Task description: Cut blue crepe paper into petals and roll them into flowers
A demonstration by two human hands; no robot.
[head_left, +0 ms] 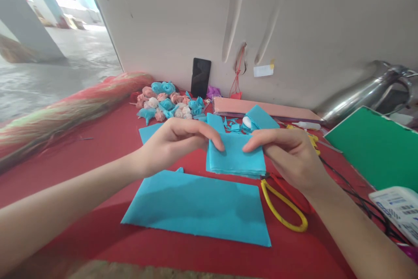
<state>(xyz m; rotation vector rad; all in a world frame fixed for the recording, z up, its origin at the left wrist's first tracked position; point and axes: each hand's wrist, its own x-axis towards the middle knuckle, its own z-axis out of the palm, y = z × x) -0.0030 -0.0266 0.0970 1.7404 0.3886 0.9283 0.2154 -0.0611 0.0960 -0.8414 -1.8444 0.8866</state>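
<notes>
Between both hands is a folded stack of blue crepe paper (240, 159), held up above the red table. My left hand (179, 144) pinches its left side, with the index finger across the front. On the right side, my right hand (289, 152) grips the stack in the same way. A larger flat sheet of blue paper (199, 209) lies below, nearer the table's front edge. Scissors with a yellow and red handle (284, 211) rest under my right hand; their blades are mostly hidden. More folded blue paper (263, 118) lies behind the stack.
Paper flowers (166, 102) in blue, pink and white are heaped at the back left. A black phone (200, 77) leans on the wall. To the right are a metal jug (359, 89), a green board (375, 148) and a white box (398, 209) with cables.
</notes>
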